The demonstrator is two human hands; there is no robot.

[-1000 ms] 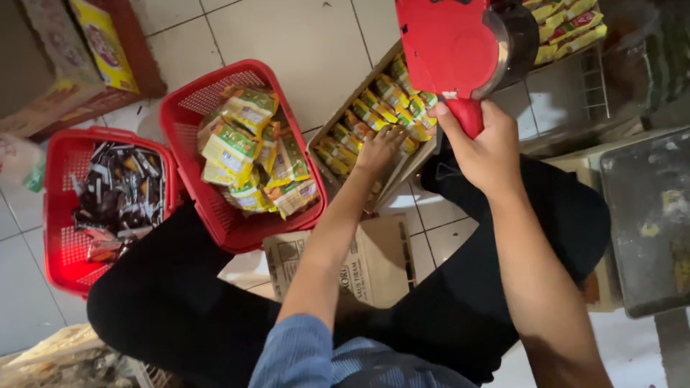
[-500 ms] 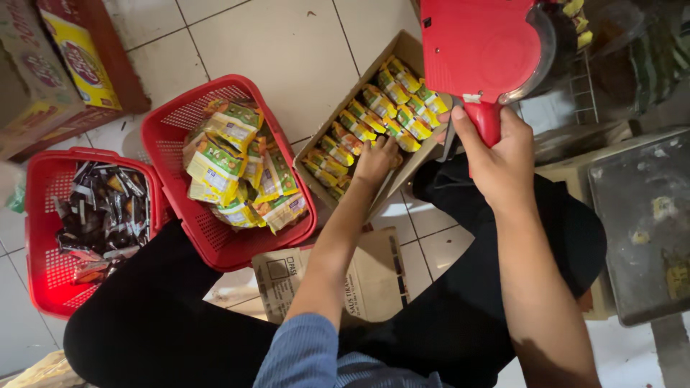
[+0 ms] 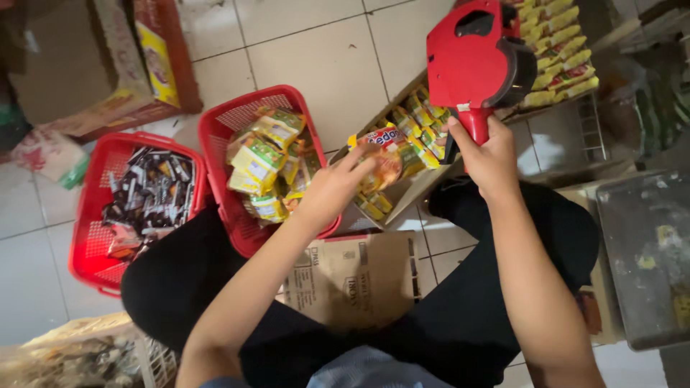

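The right hand [image 3: 492,162], right of centre in the frame, is closed in a full grip around the handle of a red price-label gun [image 3: 476,61], which stands upright with its body filling the upper centre-right of the frame and its black roller side turned toward the right. The left hand [image 3: 332,190], at the centre of the frame, has its fingers curled loosely around a yellow and orange snack packet [image 3: 379,154], thumb and forefinger pinching its upper edge; the packet is blurred and its lower part is hidden behind the fingers, so how far they wrap cannot be told. The packet is held just above the near end of an open cardboard tray box [image 3: 413,190], which runs diagonally from centre toward the upper right and holds rows of similar yellow and green packets. Just left of the left hand stands a red plastic basket [image 3: 215,136] with a loose heap of yellow-green packets in it. Beside it, at the left of the frame, a second red basket [image 3: 90,244] holds dark wrapped sachets. The person sits with legs in black trousers [image 3: 460,323] spread across the lower half of the frame, a flattened brown carton [image 3: 352,276] lying on the tiled floor [image 3: 316,50] between them. A large cardboard box [image 3: 86,72] occupies the upper left, and a grey metal tray [image 3: 650,259] the right edge.
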